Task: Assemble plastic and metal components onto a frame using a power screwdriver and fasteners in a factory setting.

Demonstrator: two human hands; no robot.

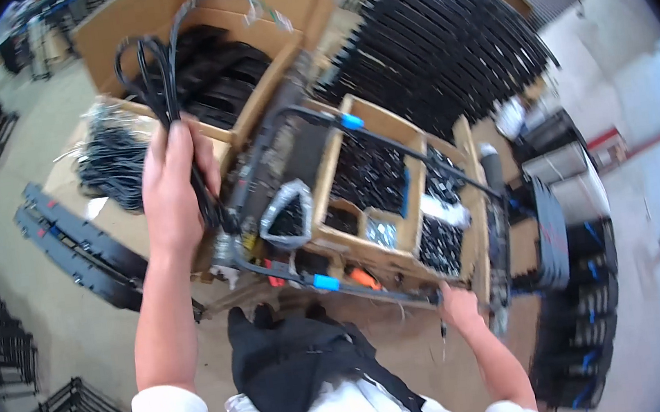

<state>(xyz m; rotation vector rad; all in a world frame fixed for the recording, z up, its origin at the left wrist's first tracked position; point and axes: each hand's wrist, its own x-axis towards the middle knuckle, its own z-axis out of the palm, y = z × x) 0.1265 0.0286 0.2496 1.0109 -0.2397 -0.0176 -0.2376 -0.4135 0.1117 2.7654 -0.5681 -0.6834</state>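
My left hand is raised and shut on a bundle of black cable that loops up above the fingers in front of an open cardboard box holding more black cables. My right hand rests low at the near edge of a black frame with blue clips, gripping its bar. Inside the frame lies a long electronic board with a small clear bag of black parts on it.
Cardboard trays of small black screws sit beside the board. Rows of black metal rails stand behind. More black rails lie on the floor at left, a pile of black cables beside them. Stacked black units stand at right.
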